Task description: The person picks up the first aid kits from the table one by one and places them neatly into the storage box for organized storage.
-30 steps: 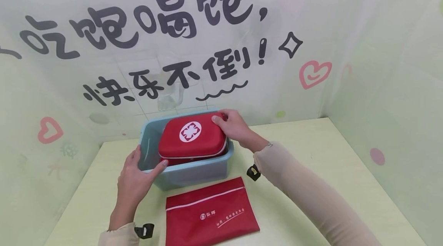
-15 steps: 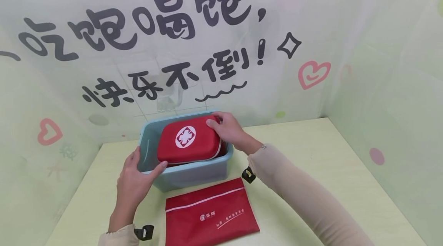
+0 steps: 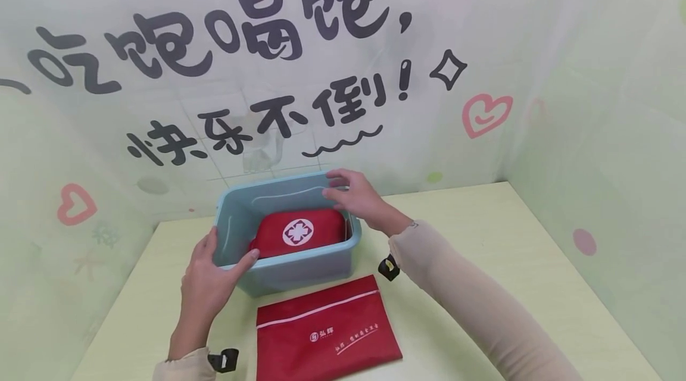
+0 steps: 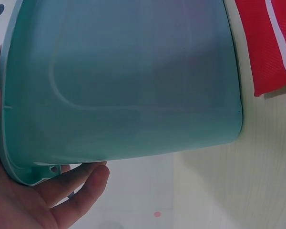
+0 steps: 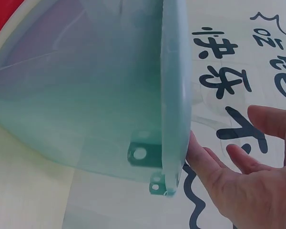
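Note:
A red first-aid case (image 3: 321, 227) with a white cross emblem lies inside the light blue plastic bin (image 3: 300, 271), its lower part hidden by the front wall. My left hand (image 3: 210, 277) grips the bin's left front corner, thumb over the rim and fingers along the outside. In the left wrist view its curled fingers (image 4: 88, 191) show beneath the rim. My right hand (image 3: 361, 199) is at the back right of the bin, above the case and apart from it. Its fingers are spread and hold nothing; in the right wrist view they come right up to the rim.
In front of the bin a flat red zip pouch (image 3: 327, 330) with white lettering lies on the pale wooden table (image 3: 471, 262). Behind the bin stands a printed wall covering (image 3: 257, 89) with black characters. Similar sheets rise at both sides.
The first-aid case has gone down into the bin, and my right hand has let go of it. That hand now hovers by the right rim; my left hand stays in place.

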Demonstrator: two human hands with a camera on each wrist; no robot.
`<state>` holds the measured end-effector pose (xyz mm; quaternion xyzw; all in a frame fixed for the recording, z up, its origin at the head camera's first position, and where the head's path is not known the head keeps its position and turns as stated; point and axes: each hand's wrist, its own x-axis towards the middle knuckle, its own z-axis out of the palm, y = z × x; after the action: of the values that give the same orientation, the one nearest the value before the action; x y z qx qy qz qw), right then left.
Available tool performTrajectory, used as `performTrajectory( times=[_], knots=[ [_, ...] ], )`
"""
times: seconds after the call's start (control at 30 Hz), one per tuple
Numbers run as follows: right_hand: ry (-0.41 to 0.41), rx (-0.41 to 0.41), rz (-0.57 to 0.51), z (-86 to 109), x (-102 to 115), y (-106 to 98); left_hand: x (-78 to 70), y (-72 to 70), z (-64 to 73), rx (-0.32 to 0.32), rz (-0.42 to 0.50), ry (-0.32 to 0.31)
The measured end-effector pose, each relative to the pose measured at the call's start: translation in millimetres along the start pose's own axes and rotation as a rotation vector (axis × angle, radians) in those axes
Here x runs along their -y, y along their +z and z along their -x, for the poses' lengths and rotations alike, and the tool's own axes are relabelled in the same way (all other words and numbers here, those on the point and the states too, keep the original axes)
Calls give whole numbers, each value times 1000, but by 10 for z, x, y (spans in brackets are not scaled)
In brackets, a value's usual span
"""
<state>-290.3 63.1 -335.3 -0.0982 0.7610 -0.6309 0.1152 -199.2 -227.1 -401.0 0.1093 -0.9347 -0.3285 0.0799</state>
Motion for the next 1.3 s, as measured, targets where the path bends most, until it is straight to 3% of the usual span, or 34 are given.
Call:
performTrajectory(
  times=[0.27,0.53,0.8,1.3],
  knots=[
    [-22,-7,25,41,-9,-108,-9,-17,10,3,6,0],
    [-37,-45,35,123,-86,-341,-9,-12,4,5,6,-4],
    [-17,-36,125,253,-403,-500,6,-14,-1,2,4,-4],
    [102,21,207,490,-946,-459,23,-20,0,-3,4,-2]
  ],
)
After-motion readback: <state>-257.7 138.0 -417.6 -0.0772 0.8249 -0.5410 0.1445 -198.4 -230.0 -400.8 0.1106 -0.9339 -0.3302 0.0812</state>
